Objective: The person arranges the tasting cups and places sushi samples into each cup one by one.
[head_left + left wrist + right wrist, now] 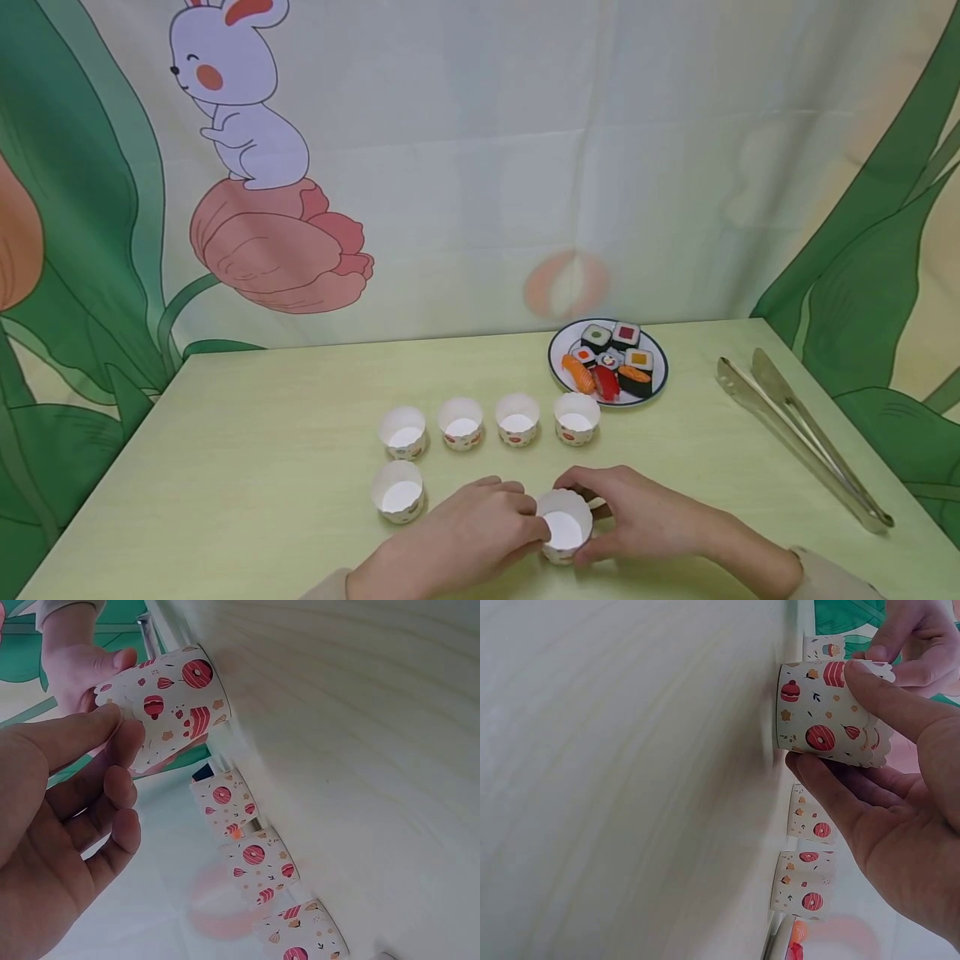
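Paper cup in hand: a white cup (564,527) printed with pink doughnuts and cakes stands on the table near its front edge, between the two hands.
Left hand: the left hand (465,533) comes in from the cup's left; its thumb and fingertips (124,739) pinch the scalloped rim and upper wall, the other fingers loosely curled beneath.
Right hand: the right hand (645,517) holds the same cup from the other side, thumb (889,697) along the printed wall up to the rim and fingers curled round the far side.
Contact with table: in both wrist views the cup's base sits against the tabletop.
Nearest cup: one more paper cup (399,492) stands alone to the left of the left hand, close by but apart from it.
Back row: four matching cups (489,421) stand side by side in a line behind the hands, open ends up, with small gaps between them.
Plate: a round white plate (658,383) lies just behind the right end of that row, carrying toy sushi (611,360), rolls at the back and fish-topped pieces in front.
Tongs: metal tongs (802,437) lie near the table's right edge, well apart from the hands.
Table: pale yellow-green wood-grain top (262,467).
Backdrop: a cloth (450,150) printed with a rabbit, a pink flower and green leaves hangs behind.
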{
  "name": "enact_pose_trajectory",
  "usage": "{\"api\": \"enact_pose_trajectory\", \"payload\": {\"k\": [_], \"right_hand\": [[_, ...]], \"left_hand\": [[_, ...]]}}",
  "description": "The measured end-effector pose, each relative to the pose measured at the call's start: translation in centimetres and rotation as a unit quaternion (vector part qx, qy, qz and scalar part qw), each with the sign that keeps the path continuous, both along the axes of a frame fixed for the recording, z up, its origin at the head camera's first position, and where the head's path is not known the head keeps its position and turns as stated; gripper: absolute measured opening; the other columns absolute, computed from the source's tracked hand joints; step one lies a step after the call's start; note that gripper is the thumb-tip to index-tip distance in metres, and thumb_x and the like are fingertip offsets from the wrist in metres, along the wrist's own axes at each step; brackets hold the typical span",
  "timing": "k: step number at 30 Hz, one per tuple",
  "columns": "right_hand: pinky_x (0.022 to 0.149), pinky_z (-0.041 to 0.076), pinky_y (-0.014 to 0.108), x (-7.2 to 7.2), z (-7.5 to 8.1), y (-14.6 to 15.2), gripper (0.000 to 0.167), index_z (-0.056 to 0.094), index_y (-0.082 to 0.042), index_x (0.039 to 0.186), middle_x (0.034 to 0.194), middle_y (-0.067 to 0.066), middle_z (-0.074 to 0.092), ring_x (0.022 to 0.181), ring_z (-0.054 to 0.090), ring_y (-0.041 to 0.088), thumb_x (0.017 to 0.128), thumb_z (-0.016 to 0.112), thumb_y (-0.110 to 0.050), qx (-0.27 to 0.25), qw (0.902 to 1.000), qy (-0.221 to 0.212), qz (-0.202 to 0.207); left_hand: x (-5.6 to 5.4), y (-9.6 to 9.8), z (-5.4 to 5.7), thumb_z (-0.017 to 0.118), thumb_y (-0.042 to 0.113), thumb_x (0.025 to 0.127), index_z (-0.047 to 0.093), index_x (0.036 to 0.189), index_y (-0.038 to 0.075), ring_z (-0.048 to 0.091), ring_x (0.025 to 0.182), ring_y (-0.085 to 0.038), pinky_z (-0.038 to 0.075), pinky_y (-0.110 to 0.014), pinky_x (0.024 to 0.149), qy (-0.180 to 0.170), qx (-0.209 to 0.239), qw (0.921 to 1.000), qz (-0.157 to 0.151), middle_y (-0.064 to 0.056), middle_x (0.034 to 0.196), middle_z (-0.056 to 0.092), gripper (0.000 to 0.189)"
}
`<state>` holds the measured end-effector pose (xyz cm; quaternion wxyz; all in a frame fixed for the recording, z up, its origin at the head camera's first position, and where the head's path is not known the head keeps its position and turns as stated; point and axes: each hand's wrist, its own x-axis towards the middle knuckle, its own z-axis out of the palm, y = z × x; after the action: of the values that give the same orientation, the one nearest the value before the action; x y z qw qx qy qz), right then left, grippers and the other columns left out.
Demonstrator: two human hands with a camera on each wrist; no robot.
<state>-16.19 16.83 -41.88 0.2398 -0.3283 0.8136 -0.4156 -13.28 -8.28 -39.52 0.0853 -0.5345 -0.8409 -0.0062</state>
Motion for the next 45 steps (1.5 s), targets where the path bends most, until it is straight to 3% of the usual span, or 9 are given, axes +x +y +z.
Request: {"api": "enact_pose_trajectory", "payload": {"k": [6, 32, 45], "right_hand": [[0.093, 0.051, 0.024, -0.04, 0.05, -0.08, 0.054, 0.060, -0.021, 0.126, 0.120, -0.006, 0.066, 0.113, 0.062, 0.016, 0.081, 0.090, -0.025, 0.005, 1.0000, -0.005, -0.004], [0.094, 0.051, 0.027, -0.10, 0.02, -0.17, 0.055, 0.060, -0.022, 0.127, 0.117, -0.010, 0.066, 0.111, 0.062, 0.013, 0.081, 0.090, -0.024, 0.009, 0.9998, -0.011, -0.010], [0.091, 0.053, 0.025, 0.01, -0.04, -0.02, 0.054, 0.060, -0.019, 0.127, 0.117, -0.008, 0.066, 0.110, 0.064, 0.012, 0.082, 0.090, -0.025, -0.012, 0.9999, 0.000, 0.001]], "left_hand": [[0.03, -0.08, 0.19, 0.074, 0.023, 0.096, 0.077, 0.098, 0.021, 0.057, 0.080, -0.006, 0.047, -0.021, 0.077, -0.013, 0.001, 0.9999, 0.009, 0.012, 0.082, 0.063, 0.004], [-0.15, -0.56, 0.32, 0.078, 0.020, 0.093, 0.075, 0.094, 0.018, 0.057, 0.078, -0.008, 0.048, -0.019, 0.081, 0.045, 0.066, 0.9965, -0.026, 0.010, 0.080, 0.064, 0.004], [0.01, -0.91, 0.70, 0.078, 0.018, 0.093, 0.075, 0.095, 0.017, 0.057, 0.080, -0.008, 0.048, -0.018, 0.081, 0.028, 0.095, 0.9949, -0.019, 0.011, 0.082, 0.065, 0.004]]}}
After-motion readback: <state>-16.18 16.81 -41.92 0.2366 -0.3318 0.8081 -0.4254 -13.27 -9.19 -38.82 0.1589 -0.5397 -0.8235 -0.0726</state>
